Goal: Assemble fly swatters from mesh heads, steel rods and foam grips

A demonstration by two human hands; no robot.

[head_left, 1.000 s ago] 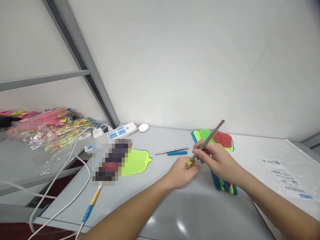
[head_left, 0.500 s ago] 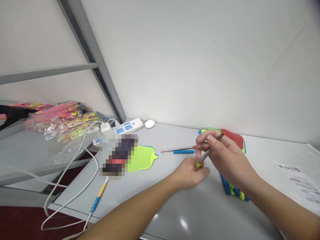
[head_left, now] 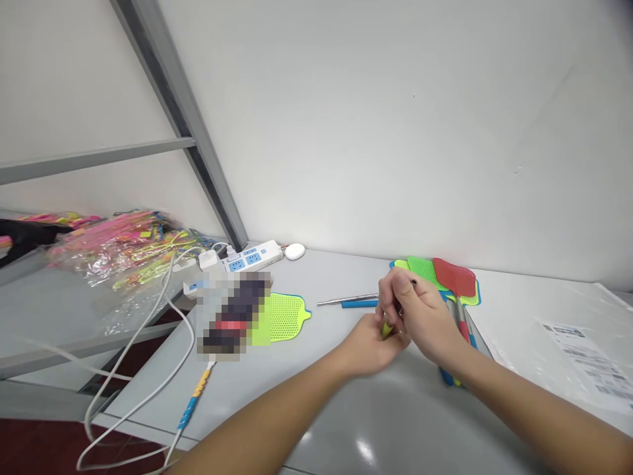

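Note:
My left hand (head_left: 372,346) is closed around the yellow-green grip of a telescopic fly swatter handle (head_left: 386,329). My right hand (head_left: 419,313) wraps the handle's metal rod, hiding most of it; a dark tip pokes out above the thumb. Just left of my hands lie a thin metal rod (head_left: 341,300) and a blue grip (head_left: 359,304), side by side. Further left are loose swatter heads, a yellow-green one (head_left: 287,318) on top with a blue edge beneath. Behind my right hand rests a pile of fly swatters with red (head_left: 457,277) and green (head_left: 422,270) heads, partly covered by my arm.
A pixelated phone-like object (head_left: 237,315) overlaps the swatter heads, with a cable (head_left: 190,402) attached. Behind it stand a power strip (head_left: 254,256) and a white rounded object (head_left: 295,251). Bagged colourful items (head_left: 133,244) lie left, past a metal frame (head_left: 198,165). A labelled plastic package (head_left: 558,330) lies right.
My right hand has closed more fully over the metal rod and come slightly nearer my left hand, covering the rod. More of the swatter pile shows. The view has shifted slightly.

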